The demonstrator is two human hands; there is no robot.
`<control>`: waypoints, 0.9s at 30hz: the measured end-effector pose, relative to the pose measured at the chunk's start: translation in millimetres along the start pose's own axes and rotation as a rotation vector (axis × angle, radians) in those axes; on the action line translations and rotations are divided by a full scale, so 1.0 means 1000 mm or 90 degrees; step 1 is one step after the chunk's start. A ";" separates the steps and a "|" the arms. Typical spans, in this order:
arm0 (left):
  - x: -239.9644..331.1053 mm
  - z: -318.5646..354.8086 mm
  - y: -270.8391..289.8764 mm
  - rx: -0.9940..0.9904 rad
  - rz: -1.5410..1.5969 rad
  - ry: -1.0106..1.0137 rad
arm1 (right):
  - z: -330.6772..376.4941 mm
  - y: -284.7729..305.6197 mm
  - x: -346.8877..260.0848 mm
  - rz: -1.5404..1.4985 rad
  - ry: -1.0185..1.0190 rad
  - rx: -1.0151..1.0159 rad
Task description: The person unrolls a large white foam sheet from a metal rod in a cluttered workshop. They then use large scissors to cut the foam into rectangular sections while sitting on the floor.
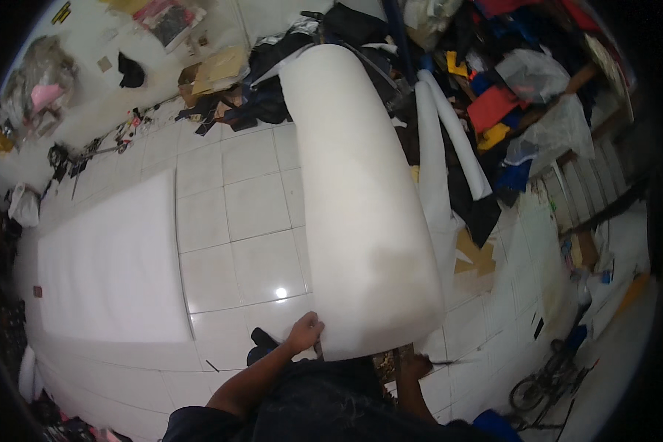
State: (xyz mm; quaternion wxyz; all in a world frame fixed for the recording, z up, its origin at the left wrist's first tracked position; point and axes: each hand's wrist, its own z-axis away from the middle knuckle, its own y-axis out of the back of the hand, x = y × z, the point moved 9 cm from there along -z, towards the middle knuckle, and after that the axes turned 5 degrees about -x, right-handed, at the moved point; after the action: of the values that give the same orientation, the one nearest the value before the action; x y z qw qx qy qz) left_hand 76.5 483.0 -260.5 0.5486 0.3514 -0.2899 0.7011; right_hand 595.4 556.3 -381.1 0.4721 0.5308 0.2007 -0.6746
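Observation:
A long, wide piece of white foam sheet [361,191] stretches away from my body, its sides curving down like a loose roll or fold. My left hand [304,333] is closed on its near left corner, the thumb side against the edge. Low on the right, past the sheet's near edge, my right hand [418,366] is closed round a thin dark tool [443,362] that points to the right. Blur hides what kind of tool it is. Part of a brown patterned surface [387,364] shows between the sheet and my right hand.
A flat white sheet [114,265] lies on the tiled floor [254,206] at left. Narrow white rolls [460,140] lean by a heap of fabric and plastic bags [530,77] at far right. Cardboard [225,70] is piled at the back. A small bicycle [541,387] is at lower right.

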 end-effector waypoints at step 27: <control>-0.015 0.127 0.145 0.203 0.110 -0.261 | 0.265 -0.507 -0.237 0.729 0.375 -0.759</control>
State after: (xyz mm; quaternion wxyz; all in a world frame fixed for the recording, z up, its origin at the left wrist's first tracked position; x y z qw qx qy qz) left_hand -39.9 340.3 -201.7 0.3541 0.5422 -0.3098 0.6961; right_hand 23.2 692.4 -188.8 0.8659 0.3672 0.3364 0.0478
